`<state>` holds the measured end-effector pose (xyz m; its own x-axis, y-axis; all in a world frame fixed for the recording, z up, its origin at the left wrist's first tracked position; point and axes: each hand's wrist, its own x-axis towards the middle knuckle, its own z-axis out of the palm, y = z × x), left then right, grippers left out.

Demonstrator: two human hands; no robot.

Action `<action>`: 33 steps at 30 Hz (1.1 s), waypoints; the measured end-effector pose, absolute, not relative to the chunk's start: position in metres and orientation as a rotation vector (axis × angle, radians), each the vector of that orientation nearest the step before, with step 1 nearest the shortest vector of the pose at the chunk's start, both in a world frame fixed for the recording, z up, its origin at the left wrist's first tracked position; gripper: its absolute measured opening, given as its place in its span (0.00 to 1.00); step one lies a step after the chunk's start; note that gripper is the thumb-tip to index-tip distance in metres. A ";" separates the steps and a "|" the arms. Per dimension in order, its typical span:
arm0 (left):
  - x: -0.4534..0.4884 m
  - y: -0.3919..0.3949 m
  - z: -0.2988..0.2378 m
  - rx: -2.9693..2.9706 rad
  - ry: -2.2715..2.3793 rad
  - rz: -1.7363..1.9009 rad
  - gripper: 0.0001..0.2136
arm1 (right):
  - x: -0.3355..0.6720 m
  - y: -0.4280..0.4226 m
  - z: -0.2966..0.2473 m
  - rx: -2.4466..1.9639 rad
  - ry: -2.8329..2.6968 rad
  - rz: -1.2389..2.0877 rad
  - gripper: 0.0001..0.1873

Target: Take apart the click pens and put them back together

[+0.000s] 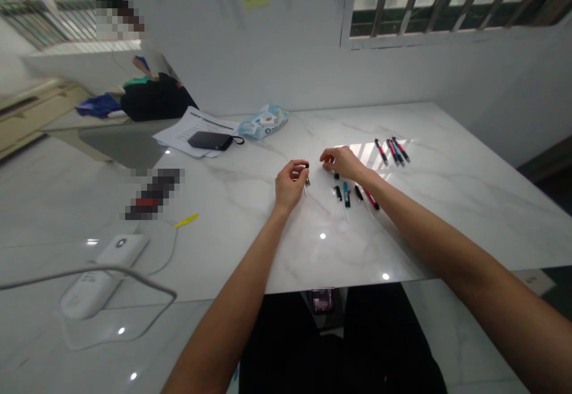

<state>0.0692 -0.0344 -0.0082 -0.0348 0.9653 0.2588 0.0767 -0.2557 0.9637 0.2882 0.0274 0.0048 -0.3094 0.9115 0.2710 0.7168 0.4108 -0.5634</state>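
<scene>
My left hand [289, 184] is closed in a pinch on a pen part, a small black piece with a thin white refill showing below the fingers. To its right, my right hand [343, 161] reaches low over the table, fingers bent together; what they grip, if anything, is hidden. Under and in front of it lie loose pen parts: a black clip piece [338, 194], a blue barrel [347, 196], another black piece [358, 193] and a red barrel [372, 200]. Thin white refills [347, 214] lie among them. Several red or blue pens [381, 151] rest farther right.
On the marble-patterned table [250, 245] are a black phone-like object [210, 140] over printed papers [179, 130], and a blue wipes packet [264, 122]. A white power strip [105, 275] with a grey cable lies at left. Another person sits beyond the far left corner.
</scene>
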 end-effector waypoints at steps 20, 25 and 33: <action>0.080 -0.038 -0.013 1.530 0.943 1.325 0.18 | 0.276 -0.046 -0.002 -0.850 -1.410 1.050 0.18; 0.081 -0.039 -0.012 1.523 0.959 1.329 0.19 | 0.277 -0.047 -0.001 -0.859 -1.456 1.051 0.17; 0.081 -0.040 -0.012 1.579 0.954 1.314 0.20 | 0.278 -0.046 -0.001 -0.891 -1.478 1.031 0.20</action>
<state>0.0810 -0.0397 -0.0124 0.1568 0.9275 0.3393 0.0355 -0.3486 0.9366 0.2780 -0.0462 -0.0008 -0.1455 0.9285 0.3417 0.0002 0.3454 -0.9385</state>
